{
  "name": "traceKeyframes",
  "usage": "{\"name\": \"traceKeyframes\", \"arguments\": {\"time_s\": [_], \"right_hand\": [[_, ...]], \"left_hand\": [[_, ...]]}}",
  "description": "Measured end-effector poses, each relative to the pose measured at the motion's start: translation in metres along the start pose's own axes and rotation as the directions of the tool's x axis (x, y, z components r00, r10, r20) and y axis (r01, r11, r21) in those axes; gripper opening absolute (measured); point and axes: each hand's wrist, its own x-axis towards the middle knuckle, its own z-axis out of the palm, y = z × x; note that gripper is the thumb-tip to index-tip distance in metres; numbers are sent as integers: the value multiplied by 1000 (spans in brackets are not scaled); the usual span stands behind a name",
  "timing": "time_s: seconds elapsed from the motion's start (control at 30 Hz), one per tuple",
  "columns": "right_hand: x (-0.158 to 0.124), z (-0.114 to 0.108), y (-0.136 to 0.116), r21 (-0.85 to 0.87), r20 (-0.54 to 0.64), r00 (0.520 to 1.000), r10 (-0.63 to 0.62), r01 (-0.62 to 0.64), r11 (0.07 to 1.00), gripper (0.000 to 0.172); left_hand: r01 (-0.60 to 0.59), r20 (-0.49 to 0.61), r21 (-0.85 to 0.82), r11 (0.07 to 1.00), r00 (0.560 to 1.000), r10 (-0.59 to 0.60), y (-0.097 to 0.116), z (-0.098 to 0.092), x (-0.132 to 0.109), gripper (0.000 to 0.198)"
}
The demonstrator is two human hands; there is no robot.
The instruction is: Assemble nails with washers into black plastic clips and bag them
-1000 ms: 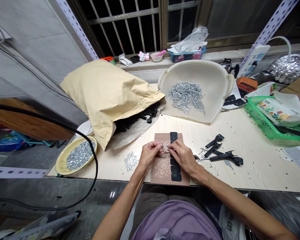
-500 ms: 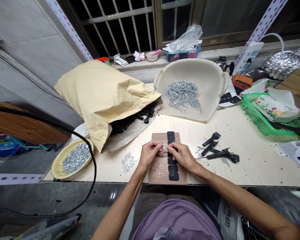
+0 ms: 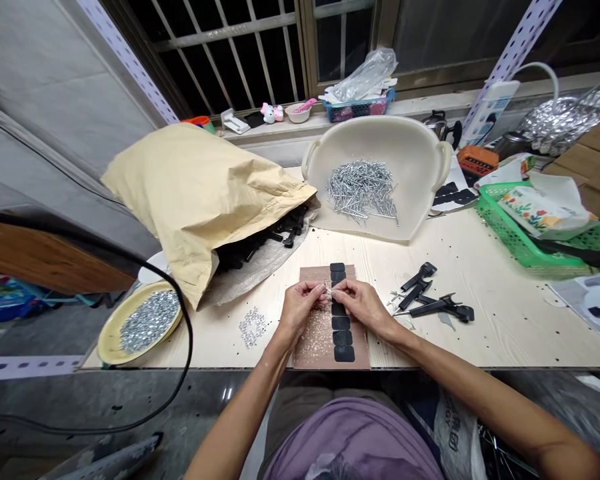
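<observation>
Over a brown board (image 3: 313,343), my left hand (image 3: 301,303) pinches a thin silvery metal pin (image 3: 329,291) between thumb and fingertips. My right hand (image 3: 361,303) is closed at the pin's other end, its fingertips almost meeting the left ones; what exactly they grip is too small to make out. Beneath the hands, a column of black rounded pads (image 3: 341,323) runs down the board, which is speckled with pale flecks. Right of the board lie several black-handled pieces with metal rods (image 3: 433,303). A scatter of small metal bits (image 3: 253,327) lies to the left.
A yellow bowl (image 3: 105,343) of small metal parts stands at left. Behind it, a tan sack (image 3: 190,180) spills black parts. A white tub (image 3: 420,180) at the back holds metal pins. A green basket (image 3: 505,230) stands right; a black cable (image 3: 187,340) hangs at left.
My fingertips have shifted slightly around the metal pin, which shows less clearly now. The whole view has slid a little to the left; the objects on the table stay put.
</observation>
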Motion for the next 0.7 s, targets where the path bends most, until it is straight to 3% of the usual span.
{"name": "traceKeyframes", "arguments": {"time_s": [0.07,0.13,0.3,0.43,0.6,0.7], "right_hand": [[-1,-2,0,-148,-55,988,-142,132,980,24],[-4,-2,1,-320,-39,969,-243,218,922,24],[-9,1,5,-575,6,976,-217,180,798,34],[-6,-5,1,-585,-49,989,-141,86,807,36],[-5,-13,-2,-464,11,982,-188,171,869,45],[-6,-10,-2,-410,7,987,-162,150,899,37]], "left_hand": [[12,2,-45,999,1000,-12,0,1,1,31],[17,-7,-76,997,1000,-17,0,2,2,30],[28,-3,-150,988,1000,-29,-1,3,3,28],[123,20,-258,958,992,-122,-2,-3,7,28],[200,42,-362,910,979,-198,-2,-4,9,24],[197,50,-392,899,980,-193,0,2,7,20]]}}
